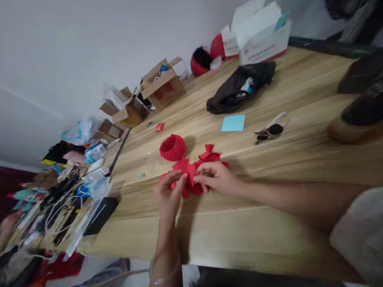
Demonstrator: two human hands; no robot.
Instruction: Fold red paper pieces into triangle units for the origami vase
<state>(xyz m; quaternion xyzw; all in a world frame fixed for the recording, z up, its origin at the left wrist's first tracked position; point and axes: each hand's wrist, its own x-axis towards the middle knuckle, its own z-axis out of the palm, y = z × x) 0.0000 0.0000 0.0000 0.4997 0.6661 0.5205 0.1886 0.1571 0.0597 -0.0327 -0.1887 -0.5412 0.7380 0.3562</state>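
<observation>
- Near the middle of the table (pixel 239 235), the left hand (pixel 171 191) has thumb and fingers nearly closed, pinching a red paper piece (pixel 189 169).
- The right hand (pixel 217 175) curls at the paper's right edge, thumb and forefinger almost meeting; it seems to nip that edge, though blur hides the exact contact.
- The paper should be very light, thin and flexible, quick to crease or tear; an edge pinch with little pressure suits it best.
- Under and just beyond the hands, loose red pieces (pixel 209 157) look folded and likely to slide or scatter if brushed.
- Farther and left, a red spiky ring (pixel 172 148) looks light but crushable; best cupped around its outer wall.
- Far right of that lies a blue paper square (pixel 233 123).
</observation>
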